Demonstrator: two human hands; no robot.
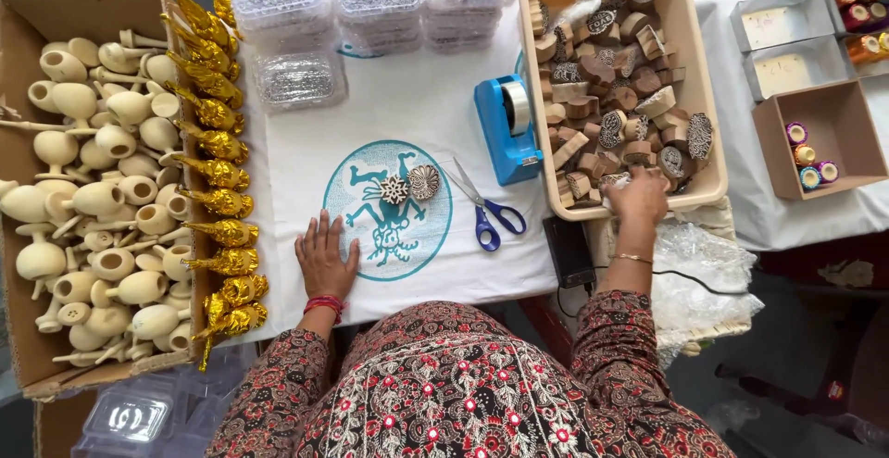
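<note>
My left hand [325, 260] lies flat, fingers apart, on a white cloth [407, 97] at the edge of its round teal print [389, 210]. Two small carved wooden stamp blocks [409, 186] sit on the print, just beyond that hand. My right hand [639, 197] reaches into the near corner of a beige plastic tub [690, 60] full of carved wooden blocks, fingers curled down among them. Whether it has hold of one block is hidden by the hand.
Blue-handled scissors [489, 211] and a blue tape dispenser [508, 128] lie between my hands. A cardboard box [23, 236] of pale wooden goblets, a row of gold-wrapped pieces [219, 173], clear lidded containers [370, 0], a black device [569, 251] and boxes with thread spools [808, 157] surround them.
</note>
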